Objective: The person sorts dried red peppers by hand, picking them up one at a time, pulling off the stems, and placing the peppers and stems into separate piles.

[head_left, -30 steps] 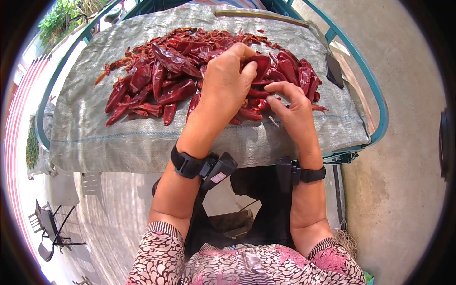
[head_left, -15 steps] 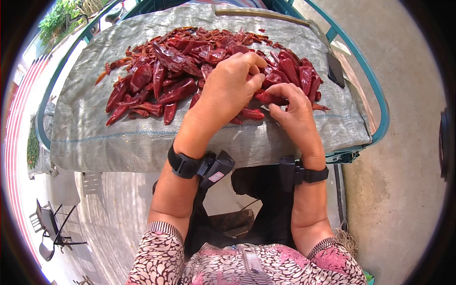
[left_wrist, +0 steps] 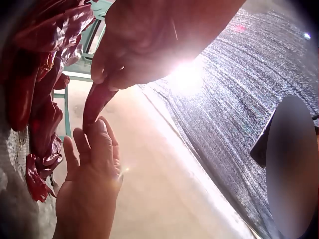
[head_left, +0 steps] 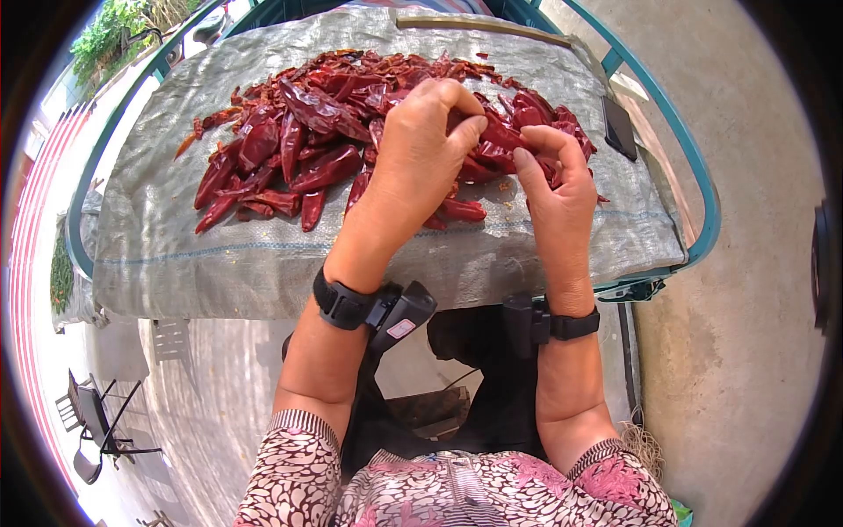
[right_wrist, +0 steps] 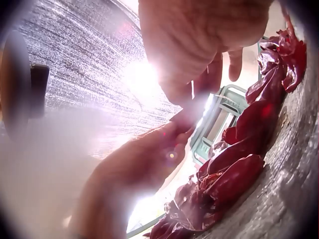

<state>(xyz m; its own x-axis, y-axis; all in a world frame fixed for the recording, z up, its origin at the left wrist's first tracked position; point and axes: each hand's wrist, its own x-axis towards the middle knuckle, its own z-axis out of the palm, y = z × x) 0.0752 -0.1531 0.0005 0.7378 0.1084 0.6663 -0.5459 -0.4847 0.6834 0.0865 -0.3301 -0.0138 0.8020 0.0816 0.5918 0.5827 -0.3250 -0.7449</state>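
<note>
In the head view, the left hand and the right hand meet around one dried red pepper, held above the right part of the heap of peppers. Half a second ago the right hand was a little closer to the near edge of the woven sheet; it has since moved farther in and toward the right edge, and the pepper now spans from one hand to the other. That suggests this pepper is being handled by itself, apart from the others. The heap looks much the same, lying across the middle of the sheet, with a phone near the right edge and a wooden strip along the far edge. In the left wrist view, the left hand pinches the upper part of the pepper while the right hand appears to pinch its lower end between the fingertips, other fingers lifted; a crumpled pepper lies low on the heap's side. In the right wrist view, glare and shadow blur the place where the hands meet, so the exact grip cannot be told there; heaped peppers lie beside them on the sheet.
</note>
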